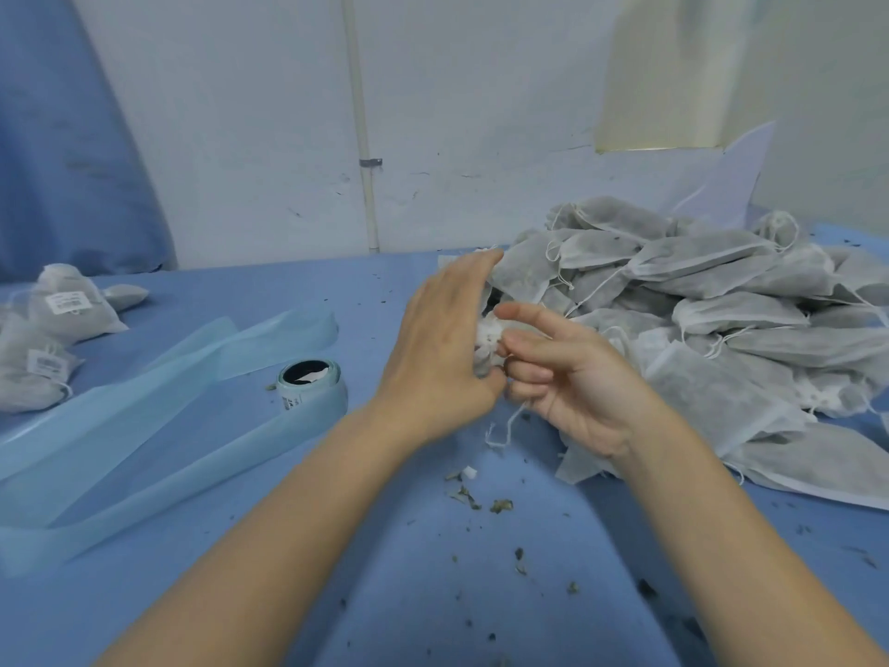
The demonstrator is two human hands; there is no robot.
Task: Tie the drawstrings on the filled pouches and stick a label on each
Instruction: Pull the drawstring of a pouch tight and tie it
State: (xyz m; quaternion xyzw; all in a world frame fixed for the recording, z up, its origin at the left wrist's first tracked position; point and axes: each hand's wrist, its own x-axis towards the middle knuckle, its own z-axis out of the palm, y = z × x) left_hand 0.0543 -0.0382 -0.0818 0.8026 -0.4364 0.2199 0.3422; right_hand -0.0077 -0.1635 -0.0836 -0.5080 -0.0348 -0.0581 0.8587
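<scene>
Between my two hands sits the gathered white neck of a filled pouch [488,337]. My left hand [442,344] wraps round it from the left, fingers curled over its far side. My right hand [567,373] pinches the neck from the right, its index finger stretched out on top. A white drawstring end [502,433] dangles below the hands. A big heap of untied grey pouches [721,310] lies at the right. The label roll [310,385] stands left of my left hand. Three labelled pouches [53,329] lie at the far left.
Long loops of pale blue label backing [158,416] trail across the blue table [433,594] at the left. Dried herb crumbs [481,498] and a white scrap lie below my hands. A white wall with a pipe [363,151] stands behind.
</scene>
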